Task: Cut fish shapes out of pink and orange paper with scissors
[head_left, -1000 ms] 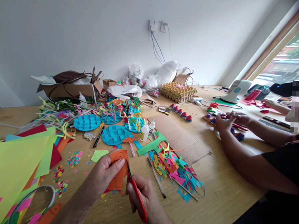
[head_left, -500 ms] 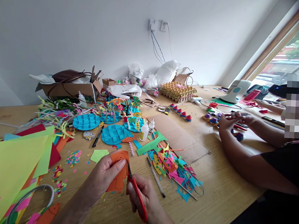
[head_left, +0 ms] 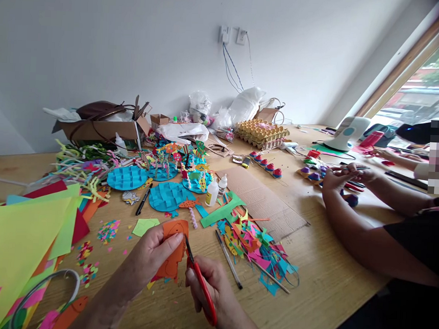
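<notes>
**Orange paper cut-out under the scissors**

An orange paper shape (head_left: 172,253) is pinched in the left hand (head_left: 152,254), thumb across its face, above the wooden table (head_left: 323,288). Its outline is rounded at the top and irregular below, with faint drawn lines. Red-handled scissors (head_left: 200,281) are gripped in the right hand (head_left: 212,294); the blades are set against the shape's right edge. Coloured paper scraps (head_left: 255,250) lie just to the right.
</notes>
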{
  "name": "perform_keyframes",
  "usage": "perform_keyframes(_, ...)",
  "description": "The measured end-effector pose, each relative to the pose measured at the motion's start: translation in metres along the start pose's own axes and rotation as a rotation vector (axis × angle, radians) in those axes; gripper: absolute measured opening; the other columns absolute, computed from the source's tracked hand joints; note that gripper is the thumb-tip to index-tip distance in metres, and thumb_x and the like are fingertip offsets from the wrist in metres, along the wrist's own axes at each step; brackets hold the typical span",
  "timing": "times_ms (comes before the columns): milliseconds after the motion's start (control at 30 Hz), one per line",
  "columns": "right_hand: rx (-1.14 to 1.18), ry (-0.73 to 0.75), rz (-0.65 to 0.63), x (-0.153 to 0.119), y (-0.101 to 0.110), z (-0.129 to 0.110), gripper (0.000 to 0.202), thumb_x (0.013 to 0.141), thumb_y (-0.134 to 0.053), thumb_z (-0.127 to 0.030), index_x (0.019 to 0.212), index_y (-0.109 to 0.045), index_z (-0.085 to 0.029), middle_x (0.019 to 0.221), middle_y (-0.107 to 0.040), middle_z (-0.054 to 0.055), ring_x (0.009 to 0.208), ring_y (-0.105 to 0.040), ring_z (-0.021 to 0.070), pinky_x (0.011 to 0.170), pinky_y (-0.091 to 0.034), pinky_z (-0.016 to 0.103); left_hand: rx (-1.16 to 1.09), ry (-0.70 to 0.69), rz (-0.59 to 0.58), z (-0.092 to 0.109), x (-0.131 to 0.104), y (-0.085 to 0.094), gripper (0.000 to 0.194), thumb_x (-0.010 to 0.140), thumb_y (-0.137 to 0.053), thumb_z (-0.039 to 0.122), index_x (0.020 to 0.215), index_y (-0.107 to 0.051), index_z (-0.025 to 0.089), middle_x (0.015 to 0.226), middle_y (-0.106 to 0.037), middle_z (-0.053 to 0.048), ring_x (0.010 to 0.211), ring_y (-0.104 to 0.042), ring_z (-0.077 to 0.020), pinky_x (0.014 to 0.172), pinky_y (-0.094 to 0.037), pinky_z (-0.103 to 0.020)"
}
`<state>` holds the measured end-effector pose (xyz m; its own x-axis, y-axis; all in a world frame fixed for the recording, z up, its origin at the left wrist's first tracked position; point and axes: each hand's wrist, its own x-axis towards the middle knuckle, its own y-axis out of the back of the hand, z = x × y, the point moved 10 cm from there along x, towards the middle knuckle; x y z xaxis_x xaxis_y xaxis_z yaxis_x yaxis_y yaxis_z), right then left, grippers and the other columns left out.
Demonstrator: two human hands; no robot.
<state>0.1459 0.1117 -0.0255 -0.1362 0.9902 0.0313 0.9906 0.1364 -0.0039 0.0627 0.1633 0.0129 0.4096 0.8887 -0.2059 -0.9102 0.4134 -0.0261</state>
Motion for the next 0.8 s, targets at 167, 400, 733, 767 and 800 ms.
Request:
perform_keyframes(167,-0.007,-0.004,-0.014,-0.001,-0.001,0.008,0.047,0.084,-0.046,-0.057,0.060,-0.045,-0.017,0.048,-0.038,-0.005,0.041,-0.033,0.0065,0.038,-0.024,0.017,0.011,0.017,-0.044,-0.001,0.000,-0.001,0.026,0.075,-0.059,0.043,0.072,-0.057,0.017,0.063,-0.060,0.001,0.056,-0.051,-0.0126,0.050,-0.040,-0.020)
perform_keyframes(400,-0.040,0.018,-0.055,-0.002,-0.001,0.001,0.041,0.084,-0.051,-0.051,0.061,-0.045,-0.017,0.051,-0.034,-0.006,0.044,-0.029,0.0067,0.040,-0.021,0.018,0.026,0.013,-0.067,0.000,-0.001,0.002,0.027,0.075,-0.059,0.044,0.072,-0.057,0.017,0.058,-0.055,0.004,0.051,-0.047,-0.0104,0.045,-0.038,-0.018)
perform_keyframes(733,-0.364,0.090,-0.061,-0.005,0.006,-0.032,0.043,0.085,-0.052,-0.039,0.053,-0.033,-0.018,0.047,-0.027,-0.007,0.044,-0.024,0.0061,0.040,-0.017,0.019,0.063,-0.018,-0.158,0.009,-0.002,-0.003,0.026,0.073,-0.061,0.042,0.073,-0.061,0.016,0.058,-0.058,0.002,0.054,-0.054,-0.0140,0.051,-0.044,-0.022)
perform_keyframes(767,-0.384,0.089,-0.063,-0.005,0.006,-0.033,0.043,0.086,-0.052,-0.039,0.053,-0.033,-0.018,0.047,-0.027,-0.008,0.044,-0.024,0.0061,0.040,-0.017,0.019,0.067,-0.019,-0.170,0.009,-0.003,-0.003,0.026,0.073,-0.061,0.042,0.073,-0.061,0.016,0.059,-0.058,0.002,0.056,-0.055,-0.0143,0.052,-0.044,-0.022)
perform_keyframes(800,-0.399,0.088,-0.062,-0.004,0.007,-0.034,0.043,0.086,-0.052,-0.039,0.053,-0.033,-0.018,0.047,-0.026,-0.008,0.044,-0.023,0.0061,0.040,-0.017,0.019,0.072,-0.020,-0.177,0.009,-0.003,-0.003,0.026,0.074,-0.060,0.042,0.074,-0.061,0.016,0.059,-0.058,0.001,0.057,-0.055,-0.0145,0.052,-0.044,-0.022)
